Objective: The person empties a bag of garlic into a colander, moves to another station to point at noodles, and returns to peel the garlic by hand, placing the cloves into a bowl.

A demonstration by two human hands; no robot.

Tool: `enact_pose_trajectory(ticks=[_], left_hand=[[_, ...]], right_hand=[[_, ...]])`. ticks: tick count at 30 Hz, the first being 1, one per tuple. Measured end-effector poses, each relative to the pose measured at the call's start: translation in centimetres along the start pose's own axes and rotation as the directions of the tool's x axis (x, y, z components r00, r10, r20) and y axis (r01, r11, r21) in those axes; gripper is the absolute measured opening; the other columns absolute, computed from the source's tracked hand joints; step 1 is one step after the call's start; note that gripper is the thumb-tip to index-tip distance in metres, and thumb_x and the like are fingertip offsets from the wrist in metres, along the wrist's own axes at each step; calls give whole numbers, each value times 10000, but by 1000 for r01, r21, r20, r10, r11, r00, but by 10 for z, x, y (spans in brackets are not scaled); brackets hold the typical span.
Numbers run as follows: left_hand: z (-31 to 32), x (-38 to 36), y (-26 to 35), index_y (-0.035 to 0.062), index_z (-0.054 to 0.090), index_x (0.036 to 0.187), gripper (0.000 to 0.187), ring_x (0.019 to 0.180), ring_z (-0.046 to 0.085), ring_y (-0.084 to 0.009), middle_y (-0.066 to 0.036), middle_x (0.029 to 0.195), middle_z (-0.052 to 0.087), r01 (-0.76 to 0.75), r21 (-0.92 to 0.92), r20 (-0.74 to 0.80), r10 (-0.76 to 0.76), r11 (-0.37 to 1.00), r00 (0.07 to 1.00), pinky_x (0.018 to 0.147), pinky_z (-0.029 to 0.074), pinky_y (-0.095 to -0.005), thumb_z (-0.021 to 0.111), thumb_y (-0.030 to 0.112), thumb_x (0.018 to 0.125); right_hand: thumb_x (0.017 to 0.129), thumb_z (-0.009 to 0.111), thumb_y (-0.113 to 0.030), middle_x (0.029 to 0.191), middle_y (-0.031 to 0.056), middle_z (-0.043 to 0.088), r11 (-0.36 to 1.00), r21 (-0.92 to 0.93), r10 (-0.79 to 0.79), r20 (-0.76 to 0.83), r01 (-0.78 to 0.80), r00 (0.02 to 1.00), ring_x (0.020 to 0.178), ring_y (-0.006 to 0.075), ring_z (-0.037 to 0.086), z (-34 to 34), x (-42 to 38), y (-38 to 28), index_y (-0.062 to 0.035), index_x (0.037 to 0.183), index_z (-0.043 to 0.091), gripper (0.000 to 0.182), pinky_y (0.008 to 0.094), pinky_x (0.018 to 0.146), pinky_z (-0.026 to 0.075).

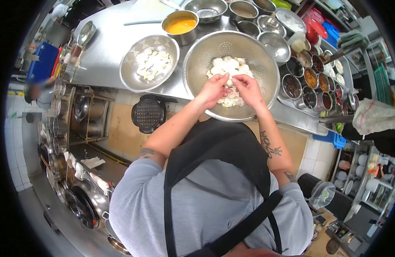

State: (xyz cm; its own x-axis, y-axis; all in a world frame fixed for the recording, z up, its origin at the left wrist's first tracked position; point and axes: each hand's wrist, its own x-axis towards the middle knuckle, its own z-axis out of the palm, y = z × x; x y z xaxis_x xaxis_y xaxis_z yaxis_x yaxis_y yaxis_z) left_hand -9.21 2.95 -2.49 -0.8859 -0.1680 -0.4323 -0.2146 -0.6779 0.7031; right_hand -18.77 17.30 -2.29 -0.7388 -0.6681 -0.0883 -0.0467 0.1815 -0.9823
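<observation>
Both of my hands meet over a large perforated steel colander (196,58), with the fingertips pinched close together. My left hand (212,91) and my right hand (248,91) are closed on what looks like one small garlic clove, mostly covered by the fingers. Beneath them lies a heap of white garlic (225,65), with small pale bits towards the near side. To the left, a smaller perforated bowl (132,73) holds loose, pale yellow peeled cloves (152,64).
Behind the colanders stand a pot of orange liquid (181,26) and several steel bowls (274,46). Many small containers of sauces and seasonings (309,78) crowd the right. A black stool (148,115) is below the counter edge; stove pans (79,204) are at lower left.
</observation>
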Motion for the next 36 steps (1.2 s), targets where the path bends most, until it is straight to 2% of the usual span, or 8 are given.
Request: enact_pose_trajectory(ticks=[7, 14, 19, 20, 23, 26, 30, 36], left_hand=[[4, -2, -5, 104, 529, 1046, 263, 627, 492, -82, 0, 821, 548, 46, 268, -107, -18, 962, 994, 554, 387, -214, 440, 352, 1040], [-11, 18, -25, 70, 532, 1105, 318, 697, 460, -92, -24, 865, 541, -162, 566, -95, 259, 808, 961, 610, 411, -263, 359, 333, 1053], [-20, 25, -32, 16, 551, 1081, 369, 775, 506, -144, -59, 872, 567, -292, 736, 27, 405, 610, 914, 771, 448, -312, 356, 328, 1056], [-25, 34, -41, 34, 547, 1057, 348, 698, 485, -119, -41, 826, 551, -351, 665, 36, 441, 659, 897, 646, 439, -292, 370, 334, 1054], [3, 11, -14, 72, 539, 1025, 307, 583, 424, -85, -10, 758, 512, -71, 269, -86, 97, 960, 992, 505, 358, -250, 390, 339, 1051], [10, 10, -11, 113, 529, 1014, 287, 504, 348, -57, 18, 700, 468, -26, 128, -102, 39, 991, 994, 438, 252, -221, 390, 361, 1049], [9, -1, 0, 126, 530, 1072, 317, 488, 341, -70, 12, 710, 466, 95, 82, -41, -92, 992, 995, 433, 243, -237, 349, 386, 1054], [17, 3, -9, 116, 522, 1166, 343, 502, 345, -66, 18, 717, 441, 19, 213, -180, 20, 977, 984, 443, 238, -237, 352, 392, 1055]], right_hand=[[974, 592, -257, 813, 71, 685, 994, -55, 105, 199, -96, 974, 648, 84, 612, 2, -5, -8, 17, 1096, 642, 304, 277, 522, 491], [950, 519, -161, 818, 232, 670, 916, -344, -187, 93, 208, 978, 785, 374, 675, 21, -4, 1, 18, 1063, 590, 223, 421, 715, 516], [969, 512, -135, 774, 120, 644, 953, -281, -118, -9, 111, 993, 688, 162, 600, 30, -2, 15, -18, 1093, 550, 174, 314, 646, 485], [974, 522, -156, 766, 107, 638, 964, -247, -105, -20, 97, 994, 680, 152, 590, 29, -1, 19, -23, 1084, 551, 175, 310, 637, 482], [973, 549, -251, 753, 135, 637, 986, -155, -83, -81, 70, 993, 677, 197, 619, 27, 6, 26, -10, 1058, 543, 255, 335, 630, 491], [980, 555, -316, 745, 154, 638, 976, -215, -40, -46, 29, 998, 668, 226, 637, 24, 0, 1, -2, 1030, 532, 318, 351, 625, 495], [998, 510, -258, 779, 205, 650, 924, -360, -131, 30, 133, 991, 701, 346, 654, 25, -8, -10, -2, 1049, 546, 263, 417, 656, 509], [990, 456, -139, 849, 249, 655, 893, -377, -262, 11, 247, 965, 799, 425, 648, 27, -11, -8, -8, 1089, 559, 194, 467, 702, 506]])
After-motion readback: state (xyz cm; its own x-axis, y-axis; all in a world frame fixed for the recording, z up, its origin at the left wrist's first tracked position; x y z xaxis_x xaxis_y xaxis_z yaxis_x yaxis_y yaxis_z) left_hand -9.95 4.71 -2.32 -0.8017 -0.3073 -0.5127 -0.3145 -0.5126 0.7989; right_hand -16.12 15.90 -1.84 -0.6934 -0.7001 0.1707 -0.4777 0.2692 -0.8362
